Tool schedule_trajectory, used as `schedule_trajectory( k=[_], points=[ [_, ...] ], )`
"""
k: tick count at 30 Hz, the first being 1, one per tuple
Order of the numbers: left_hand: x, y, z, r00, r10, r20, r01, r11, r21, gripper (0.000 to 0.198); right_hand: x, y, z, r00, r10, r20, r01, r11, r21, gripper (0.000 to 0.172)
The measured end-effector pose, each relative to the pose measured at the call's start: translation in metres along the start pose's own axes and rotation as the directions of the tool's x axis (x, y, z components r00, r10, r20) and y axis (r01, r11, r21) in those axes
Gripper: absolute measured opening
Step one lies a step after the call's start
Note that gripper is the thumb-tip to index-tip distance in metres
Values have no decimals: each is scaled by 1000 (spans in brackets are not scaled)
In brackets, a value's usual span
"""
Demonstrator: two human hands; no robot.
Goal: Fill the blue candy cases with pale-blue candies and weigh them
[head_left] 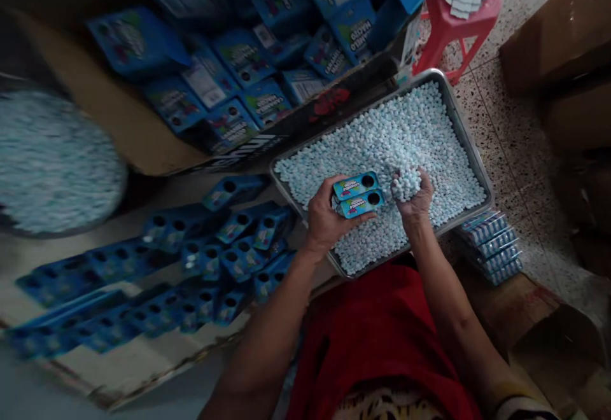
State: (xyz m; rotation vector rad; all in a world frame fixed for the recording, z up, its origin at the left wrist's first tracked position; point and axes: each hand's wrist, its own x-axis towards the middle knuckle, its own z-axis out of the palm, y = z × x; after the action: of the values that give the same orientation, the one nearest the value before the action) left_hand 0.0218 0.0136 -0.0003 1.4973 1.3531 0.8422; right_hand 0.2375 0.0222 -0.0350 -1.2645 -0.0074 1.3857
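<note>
My left hand (pixel 323 216) is closed round two small blue candy boxes (pixel 358 194), each with a round hole at its right end, held side by side over the metal tray (pixel 470 146). The tray is filled with small pale blue and white candies (pixel 382 133). My right hand (pixel 414 196) is cupped beside the boxes' holes, closed on a handful of candies.
Many small blue boxes with holes (pixel 191 267) lie in rows on cardboard at the left. A large carton (pixel 143 133) behind holds bigger blue packs. A round pile of candies (pixel 52 159) sits far left. A stack of blue boxes (pixel 494 245) lies right of the tray; a red stool (pixel 453 25) stands behind.
</note>
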Motion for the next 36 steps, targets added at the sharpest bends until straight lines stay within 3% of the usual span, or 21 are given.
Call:
schedule_trajectory(
  k=[4,8,11,14,18,23,27,31,34,36],
  points=[
    [-6,-9,-10,999,52,-5,-49,964,262,82,-41,-24,39,982,-94,167,62,981,185,28],
    [-6,-5,-4,999,26,-27,-16,949,316,82,-69,-35,64,946,-180,270,157,982,104,27],
    [-6,1,-4,1000,13,-11,-8,946,323,81,-71,-35,72,937,-211,279,185,976,116,26],
    [-6,6,-9,999,28,26,-35,948,318,80,-68,-34,81,909,-272,316,248,962,114,38],
    [-4,5,-15,985,149,87,-166,953,255,74,-67,-37,89,885,-311,347,312,949,53,51],
    [2,-7,-15,967,206,153,-229,961,153,76,-70,-39,88,849,-338,406,391,919,-54,49],
    [5,-14,-5,973,206,102,-217,970,111,78,-74,-34,86,818,-327,474,435,890,-137,52],
    [5,-12,4,984,170,57,-173,984,46,79,-78,-33,76,755,-330,567,514,834,-199,55],
    [6,-18,-3,993,106,54,-106,994,-9,83,-52,-38,50,708,-326,627,575,781,-244,71],
    [3,-27,-13,998,42,50,-39,997,-67,84,-18,-44,30,682,-376,627,682,636,-361,74]
  ],
)
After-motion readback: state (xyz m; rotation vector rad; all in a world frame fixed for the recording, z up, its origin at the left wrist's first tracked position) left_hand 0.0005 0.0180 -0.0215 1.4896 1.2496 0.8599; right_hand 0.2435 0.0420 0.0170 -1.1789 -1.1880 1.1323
